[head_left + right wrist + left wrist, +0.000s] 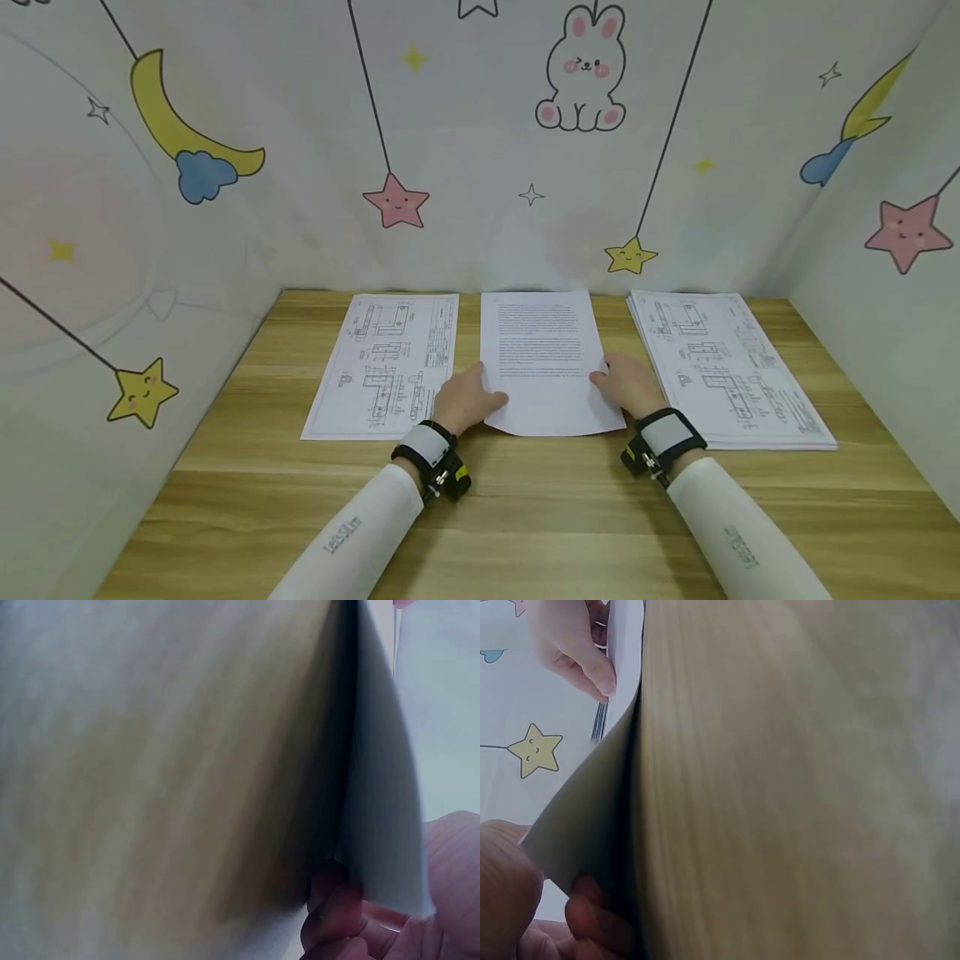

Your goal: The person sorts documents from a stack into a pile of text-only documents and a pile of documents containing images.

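Note:
A white sheet of paper (pixel 540 400) with several blocks of printed text lies at the middle of the table, its near edge bowed up a little. My left hand (pixel 467 398) pinches its left edge, thumb on top. At the opposite edge, my right hand (pixel 628 385) grips the paper between thumb and fingers. In the left wrist view the lifted corner of the sheet (pixel 585 810) rises off the wood, fingers curled beneath it. The right wrist view shows the other raised corner of the paper (pixel 390 802), held by the right hand (pixel 454 874).
On the left lies paper with technical drawings (pixel 390 367), partly behind my left hand. A thicker stack of drawing sheets (pixel 727 367) stands close on the right. The wooden table (pixel 540 517) meets a patterned cloth wall (pixel 480 250) at its back edge.

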### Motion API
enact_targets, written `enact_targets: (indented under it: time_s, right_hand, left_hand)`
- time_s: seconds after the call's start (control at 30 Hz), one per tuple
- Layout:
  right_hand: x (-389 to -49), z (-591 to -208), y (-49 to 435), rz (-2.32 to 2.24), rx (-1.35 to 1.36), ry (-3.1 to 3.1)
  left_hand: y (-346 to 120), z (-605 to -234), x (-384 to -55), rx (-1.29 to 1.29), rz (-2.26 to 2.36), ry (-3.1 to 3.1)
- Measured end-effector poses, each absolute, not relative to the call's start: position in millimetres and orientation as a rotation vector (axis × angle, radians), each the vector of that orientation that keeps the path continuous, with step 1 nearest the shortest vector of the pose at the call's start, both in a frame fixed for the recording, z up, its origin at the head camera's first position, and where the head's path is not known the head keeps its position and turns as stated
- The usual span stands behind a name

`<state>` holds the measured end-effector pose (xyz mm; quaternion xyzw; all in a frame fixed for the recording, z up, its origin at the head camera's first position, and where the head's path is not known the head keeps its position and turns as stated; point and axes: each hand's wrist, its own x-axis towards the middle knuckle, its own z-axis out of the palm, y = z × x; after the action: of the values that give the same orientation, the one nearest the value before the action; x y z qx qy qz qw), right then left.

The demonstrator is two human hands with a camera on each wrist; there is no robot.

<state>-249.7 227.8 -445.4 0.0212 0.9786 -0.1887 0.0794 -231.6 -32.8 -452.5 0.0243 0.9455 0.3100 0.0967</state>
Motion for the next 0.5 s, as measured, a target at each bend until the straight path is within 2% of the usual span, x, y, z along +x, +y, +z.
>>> enact_targets:
  time_s: [0.5]
  right_hand:
    - [-246.3,-441.0,229.9,-0.411,0.122,2.966]
  left_hand:
    - [-32.6,-451.6,-232.7,0.003,0.819,2.862]
